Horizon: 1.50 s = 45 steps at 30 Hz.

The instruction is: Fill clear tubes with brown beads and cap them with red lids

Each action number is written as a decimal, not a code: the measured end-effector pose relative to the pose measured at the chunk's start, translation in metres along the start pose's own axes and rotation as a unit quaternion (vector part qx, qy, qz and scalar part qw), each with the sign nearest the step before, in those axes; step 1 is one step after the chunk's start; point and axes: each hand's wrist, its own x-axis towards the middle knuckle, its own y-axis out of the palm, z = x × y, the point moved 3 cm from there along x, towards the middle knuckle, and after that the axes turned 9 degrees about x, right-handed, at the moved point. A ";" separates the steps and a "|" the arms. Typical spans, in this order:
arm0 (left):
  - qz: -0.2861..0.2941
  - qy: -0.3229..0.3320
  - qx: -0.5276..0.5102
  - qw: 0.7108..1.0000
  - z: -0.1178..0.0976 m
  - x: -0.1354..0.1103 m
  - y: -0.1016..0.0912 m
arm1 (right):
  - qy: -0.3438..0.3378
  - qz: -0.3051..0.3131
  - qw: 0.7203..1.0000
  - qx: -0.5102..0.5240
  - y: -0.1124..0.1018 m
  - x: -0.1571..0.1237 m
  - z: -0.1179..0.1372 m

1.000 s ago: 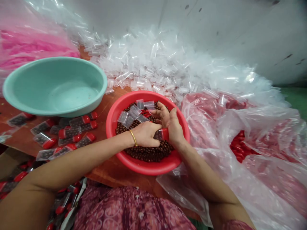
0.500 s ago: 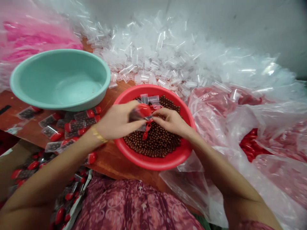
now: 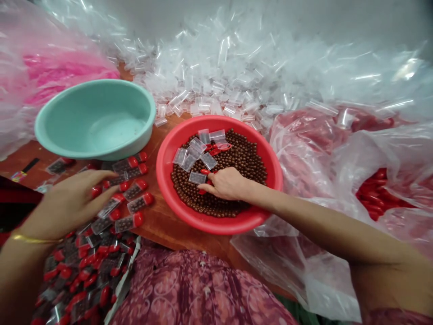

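Note:
My right hand point(image 3: 225, 184) rests on the brown beads point(image 3: 237, 158) in the red basin point(image 3: 216, 223). Its fingers are pinched together at a small red cap point(image 3: 202, 191), beside empty clear tubes point(image 3: 191, 158) lying on the beads. My left hand point(image 3: 71, 201) hovers left of the basin over a pile of bead-filled tubes with red caps point(image 3: 130, 205). Its fingers are stretched out and loose, and a red-capped tube lies just under the fingertips.
A teal basin point(image 3: 50, 135) stands at the back left on the wooden table point(image 3: 158, 225). A big heap of empty clear tubes point(image 3: 237, 76) fills the back. A plastic bag of red caps point(image 3: 372, 194) lies at the right, pink bags point(image 3: 50, 72) at the far left.
My left hand carried the filled, capped tube out of the red basin to the pile at the left and opened. My right hand stayed in the basin and reached down to the caps.

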 end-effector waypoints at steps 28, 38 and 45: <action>0.251 0.202 -0.075 0.944 -0.261 0.144 0.088 | 0.166 -0.310 0.884 0.308 -0.015 -0.019 -0.092; 0.241 0.031 -0.572 0.783 -0.233 0.146 0.087 | 0.116 -0.415 0.683 0.589 -0.013 -0.016 -0.107; 0.232 0.074 -0.695 0.676 -0.208 0.134 0.056 | 0.122 -0.387 0.676 0.615 -0.017 -0.023 -0.099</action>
